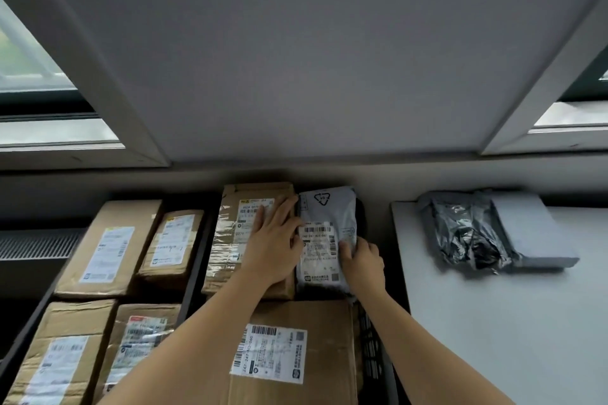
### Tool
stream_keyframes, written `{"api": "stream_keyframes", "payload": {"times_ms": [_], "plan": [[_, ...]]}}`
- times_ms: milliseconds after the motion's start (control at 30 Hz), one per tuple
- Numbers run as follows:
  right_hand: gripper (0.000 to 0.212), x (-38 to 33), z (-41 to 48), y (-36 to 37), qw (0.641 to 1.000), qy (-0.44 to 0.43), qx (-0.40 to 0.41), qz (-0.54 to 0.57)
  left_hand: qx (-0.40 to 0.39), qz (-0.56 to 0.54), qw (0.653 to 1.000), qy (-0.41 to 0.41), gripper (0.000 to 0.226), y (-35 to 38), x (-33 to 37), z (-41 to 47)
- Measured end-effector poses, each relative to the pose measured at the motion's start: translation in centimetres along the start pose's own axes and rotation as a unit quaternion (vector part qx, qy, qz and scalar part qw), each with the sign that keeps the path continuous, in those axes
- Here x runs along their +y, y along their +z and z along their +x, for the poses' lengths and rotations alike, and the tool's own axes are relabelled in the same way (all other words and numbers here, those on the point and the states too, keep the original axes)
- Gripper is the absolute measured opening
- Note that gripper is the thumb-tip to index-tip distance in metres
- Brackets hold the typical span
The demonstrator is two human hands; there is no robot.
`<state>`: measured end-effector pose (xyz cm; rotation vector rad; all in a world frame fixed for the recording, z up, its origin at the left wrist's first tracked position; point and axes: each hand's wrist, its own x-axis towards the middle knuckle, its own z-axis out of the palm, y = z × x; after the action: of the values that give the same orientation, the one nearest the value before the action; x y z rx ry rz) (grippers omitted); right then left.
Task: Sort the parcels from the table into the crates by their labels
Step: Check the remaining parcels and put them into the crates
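Our left hand [274, 240] lies flat, fingers straight, on the taped cardboard box [227, 240], its edge against the grey mailer [329, 207]. Our right hand [362, 261] grips that mailer's lower right side. The mailer sits in the crate [371, 342] beside the box. On the table [493, 322] — well apart — lie a crinkled dark bag [467, 230] and a pale grey parcel [533, 230].
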<state>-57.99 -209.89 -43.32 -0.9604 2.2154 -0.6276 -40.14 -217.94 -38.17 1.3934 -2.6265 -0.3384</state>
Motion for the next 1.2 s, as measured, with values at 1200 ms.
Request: {"api": "stream_keyframes", "payload": {"times_ms": [1200], "plan": [[0.036, 9.8, -1.0, -16.8, 0.988, 0.015, 0.061, 0.143, -0.102, -0.302, 0.947, 0.036, 0.017, 2.0, 18.9, 7.1]]}}
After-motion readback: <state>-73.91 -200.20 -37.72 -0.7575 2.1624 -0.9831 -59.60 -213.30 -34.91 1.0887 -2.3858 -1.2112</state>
